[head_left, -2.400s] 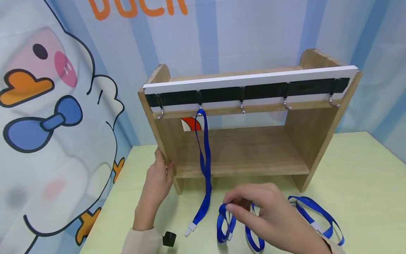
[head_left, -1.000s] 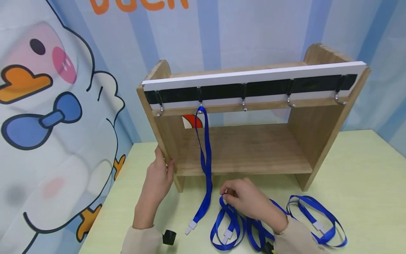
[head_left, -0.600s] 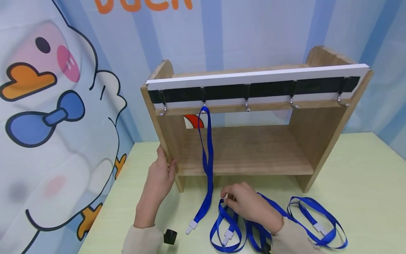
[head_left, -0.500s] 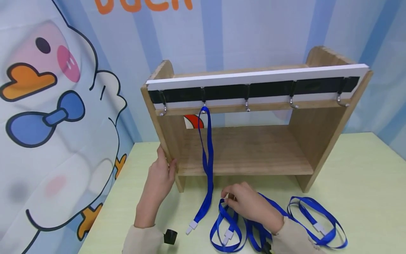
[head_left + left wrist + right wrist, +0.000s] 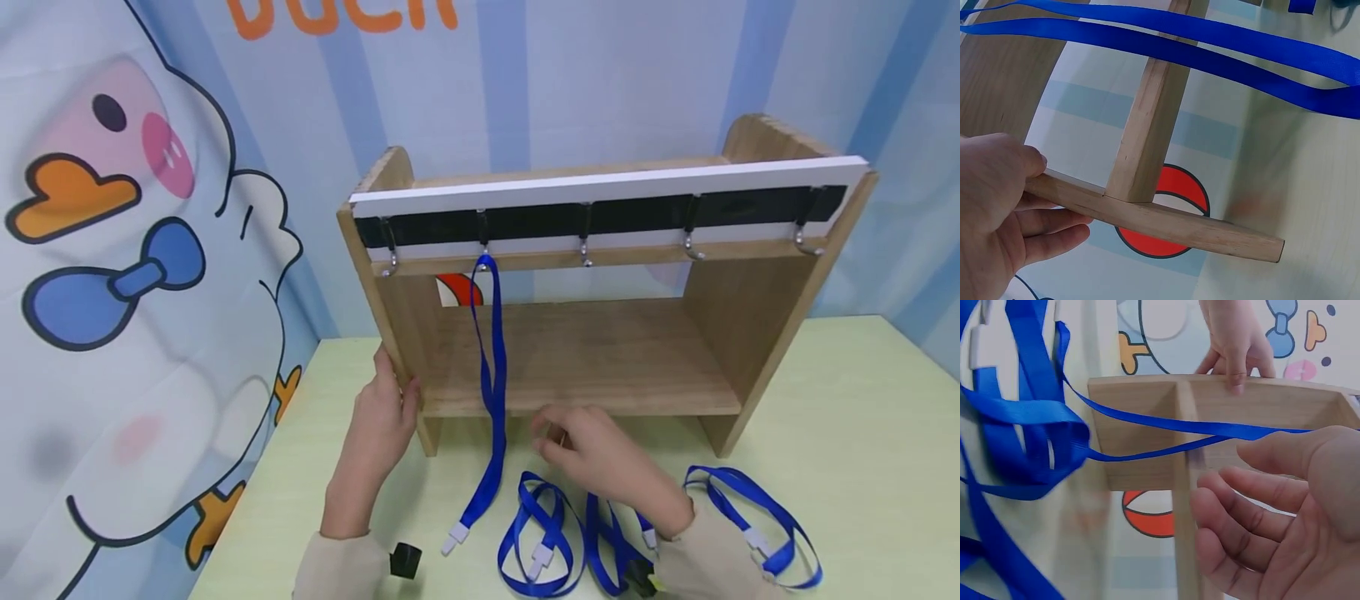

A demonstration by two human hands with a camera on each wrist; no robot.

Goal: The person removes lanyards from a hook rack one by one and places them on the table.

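Note:
My left hand point(image 5: 381, 417) holds the left side panel of a small wooden shelf point(image 5: 600, 358), thumb on one face and fingers on the other. One blue lanyard point(image 5: 498, 408) hangs by its loop from the second hook, its white clip low over the tabletop. In the head view my right hand point(image 5: 592, 450) hovers before the lower board, fingers loosely bent. The right wrist view shows nothing in its grasp. Below it lies a looped blue lanyard point(image 5: 553, 533) with a white clip. Another lanyard point(image 5: 611, 542) is partly covered by my right forearm.
Several metal hooks point(image 5: 585, 254) line the white and black strip across the shelf's front. A further lanyard point(image 5: 780, 512) lies right of my forearm on the pale tabletop point(image 5: 862, 433). Behind stands a striped duck-print backdrop point(image 5: 600, 83).
My right hand carried a lanyard, set it down on the table, let go and rose slightly. A strap running beside my right forearm has dropped. My left hand has kept its hold.

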